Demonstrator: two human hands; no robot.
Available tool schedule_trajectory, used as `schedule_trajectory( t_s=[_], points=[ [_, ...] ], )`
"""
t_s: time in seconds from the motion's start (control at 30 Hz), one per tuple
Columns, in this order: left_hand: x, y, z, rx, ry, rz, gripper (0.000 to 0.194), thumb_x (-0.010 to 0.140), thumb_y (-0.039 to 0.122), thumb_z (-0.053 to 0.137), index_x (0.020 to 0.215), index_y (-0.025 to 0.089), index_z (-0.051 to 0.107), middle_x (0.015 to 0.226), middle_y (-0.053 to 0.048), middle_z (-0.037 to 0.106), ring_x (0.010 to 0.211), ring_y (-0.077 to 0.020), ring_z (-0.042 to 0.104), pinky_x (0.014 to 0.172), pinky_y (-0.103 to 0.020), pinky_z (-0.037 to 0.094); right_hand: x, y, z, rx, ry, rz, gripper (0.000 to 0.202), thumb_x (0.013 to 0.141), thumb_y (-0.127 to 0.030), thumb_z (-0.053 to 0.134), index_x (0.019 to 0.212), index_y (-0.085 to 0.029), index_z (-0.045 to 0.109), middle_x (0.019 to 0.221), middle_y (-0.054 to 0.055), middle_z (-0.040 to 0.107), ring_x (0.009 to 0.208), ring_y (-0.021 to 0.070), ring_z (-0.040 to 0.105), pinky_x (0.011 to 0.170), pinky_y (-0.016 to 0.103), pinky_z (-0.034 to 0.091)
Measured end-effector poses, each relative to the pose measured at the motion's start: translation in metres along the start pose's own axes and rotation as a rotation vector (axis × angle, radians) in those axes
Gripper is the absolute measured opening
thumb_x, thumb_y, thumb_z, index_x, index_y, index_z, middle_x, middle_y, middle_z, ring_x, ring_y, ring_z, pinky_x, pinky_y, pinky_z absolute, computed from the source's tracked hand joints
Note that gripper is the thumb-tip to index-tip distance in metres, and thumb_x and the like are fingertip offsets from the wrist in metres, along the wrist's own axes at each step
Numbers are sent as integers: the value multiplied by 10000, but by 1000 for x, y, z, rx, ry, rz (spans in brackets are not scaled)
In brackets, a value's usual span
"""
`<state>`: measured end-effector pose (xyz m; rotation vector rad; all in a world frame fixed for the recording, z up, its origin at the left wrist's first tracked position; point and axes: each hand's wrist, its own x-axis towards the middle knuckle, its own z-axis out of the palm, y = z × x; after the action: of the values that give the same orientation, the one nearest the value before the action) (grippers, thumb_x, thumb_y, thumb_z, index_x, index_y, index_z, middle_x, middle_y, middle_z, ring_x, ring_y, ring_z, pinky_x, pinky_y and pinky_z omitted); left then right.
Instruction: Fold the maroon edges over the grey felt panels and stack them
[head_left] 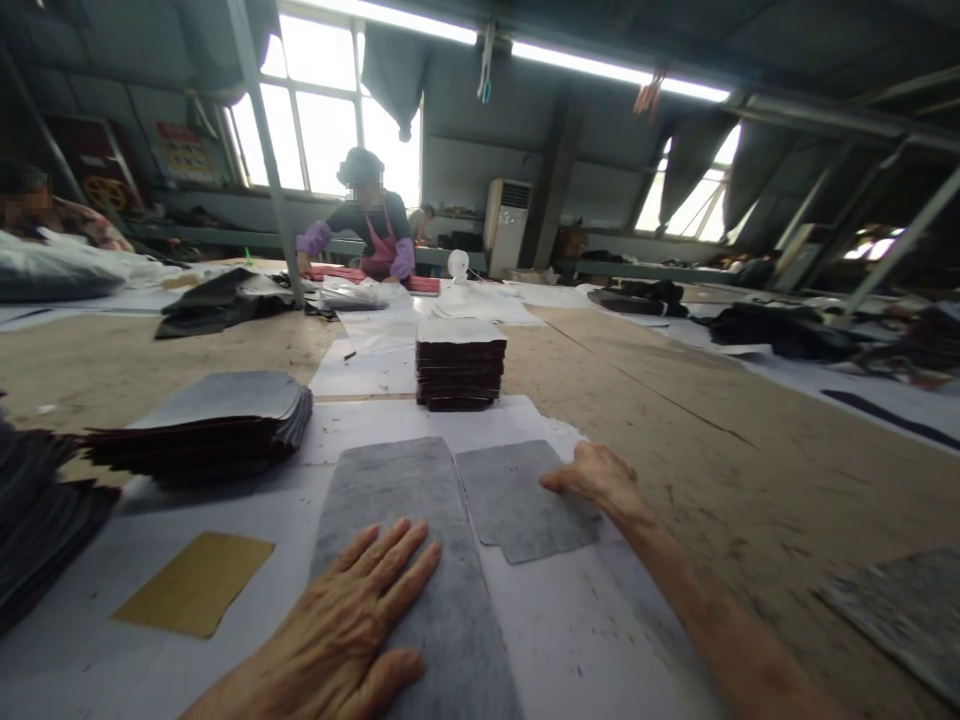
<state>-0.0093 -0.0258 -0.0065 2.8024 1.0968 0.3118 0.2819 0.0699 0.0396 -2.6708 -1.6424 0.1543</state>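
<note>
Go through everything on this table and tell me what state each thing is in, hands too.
Left hand: open, flat on the long grey sheet.
Right hand: fingers resting on the short grey sheet's edge.
Long grey sheet: lying flat, pinned by the left hand.
Short grey sheet: flat, beside the long one.
Dark stack: neat, squared up.
Fanned pile: loose, splayed.
Tan card: flat, untouched.
</note>
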Motion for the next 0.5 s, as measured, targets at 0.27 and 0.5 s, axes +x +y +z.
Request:
schedule_trajectory(
  t_s=[0.27,0.5],
  points=[
    [-1,-4,-1,-31,-71,-23,621,877,542,311,1394,310,57,1466,-20,106,1348,-257,96,1075,-577,22,1,45,-4,63,-58,-18,241,719,-346,657,835,-141,608,835,41,617,793,173,579,695,316,449],
    [-1,-22,-15,-56,564,-275,485,845,444,454,1233,153,476,1277,-111,488,1176,-251,440,1014,-464,317,-10,89,7,342,91,8,185,631,-257,653,790,-173,608,718,19,636,705,196,603,533,251,395]
  ],
)
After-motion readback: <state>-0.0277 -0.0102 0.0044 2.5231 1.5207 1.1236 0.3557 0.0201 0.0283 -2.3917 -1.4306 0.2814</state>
